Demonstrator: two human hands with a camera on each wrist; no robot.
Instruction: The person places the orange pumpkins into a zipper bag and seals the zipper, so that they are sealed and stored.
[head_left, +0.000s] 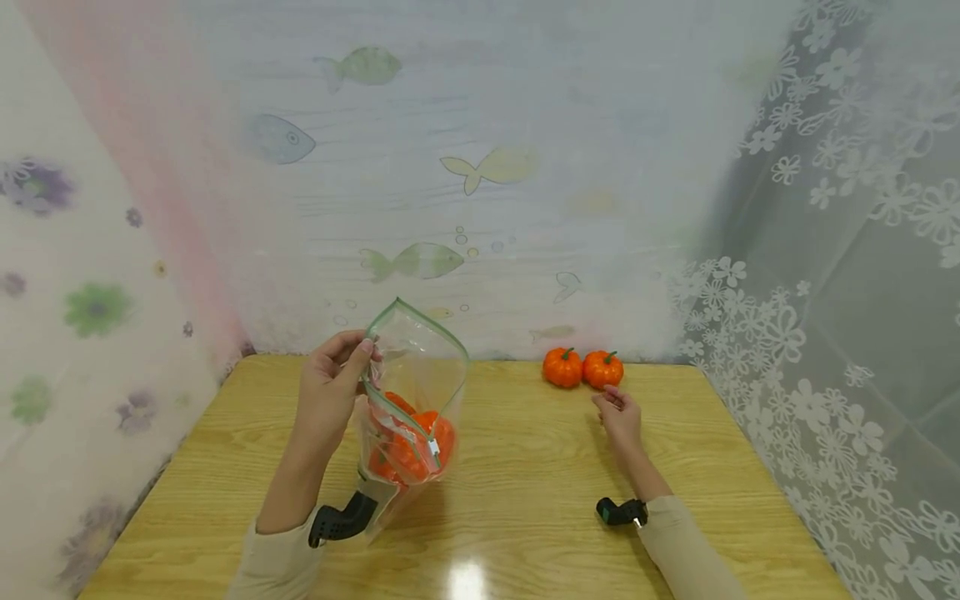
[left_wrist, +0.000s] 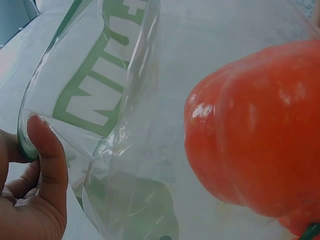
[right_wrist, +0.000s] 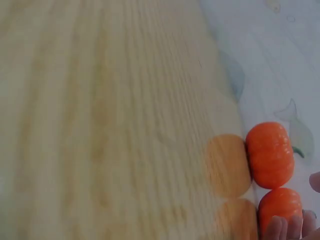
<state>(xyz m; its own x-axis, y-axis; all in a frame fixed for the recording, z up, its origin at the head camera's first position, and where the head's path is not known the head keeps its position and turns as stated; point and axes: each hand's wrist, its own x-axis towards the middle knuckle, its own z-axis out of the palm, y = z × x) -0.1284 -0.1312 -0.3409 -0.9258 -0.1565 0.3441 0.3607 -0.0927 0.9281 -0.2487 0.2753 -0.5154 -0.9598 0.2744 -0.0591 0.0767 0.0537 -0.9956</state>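
Note:
My left hand [head_left: 335, 372] pinches the rim of a clear zip bag [head_left: 438, 346] between thumb and fingers. The bag has a green seal strip and a white slider, and its mouth gapes upward. Several orange toy pumpkins [head_left: 442, 437] lie inside it; one pumpkin [left_wrist: 250, 130] shows large through the plastic in the left wrist view. At the table's far edge, two more pumpkins sit side by side: a left one [head_left: 562, 368] and a right one [head_left: 602, 370], both with green stems. My right hand [head_left: 621, 414] is just in front of the right one, fingers loosely bent and holding nothing.
A wooden table [head_left: 517, 467] meets a wall cloth [head_left: 480, 208] printed with fish at its far side. Flowered curtains [head_left: 847, 350] hang at the right, and a flowered cloth [head_left: 97, 308] hangs at the left. Each wrist carries a black camera mount [head_left: 622, 511].

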